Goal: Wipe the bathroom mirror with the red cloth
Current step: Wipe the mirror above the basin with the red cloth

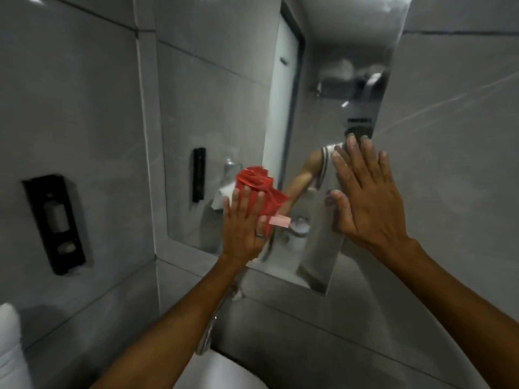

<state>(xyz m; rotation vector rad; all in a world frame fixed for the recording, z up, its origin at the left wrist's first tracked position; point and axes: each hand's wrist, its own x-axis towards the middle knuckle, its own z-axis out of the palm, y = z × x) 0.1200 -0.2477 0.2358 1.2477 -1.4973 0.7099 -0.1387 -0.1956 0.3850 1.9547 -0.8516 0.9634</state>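
The frameless bathroom mirror [224, 113] hangs on the grey tiled wall ahead. My left hand [243, 226] presses the crumpled red cloth [262, 189] flat against the lower middle of the glass, fingers spread over it. The cloth bunches above and to the right of my fingers, with a pale tag at its lower edge. My right hand [365, 195] lies flat and open against the mirror's right edge, partly on the tile, holding nothing. The glass reflects a person in a pale sleeveless top.
A black dispenser [54, 223] is fixed to the left wall. A metal tap [209, 329] rises over the white basin [222, 369] below my arms. A white object [9, 346] sits at the lower left. A grey ledge [191, 262] runs under the mirror.
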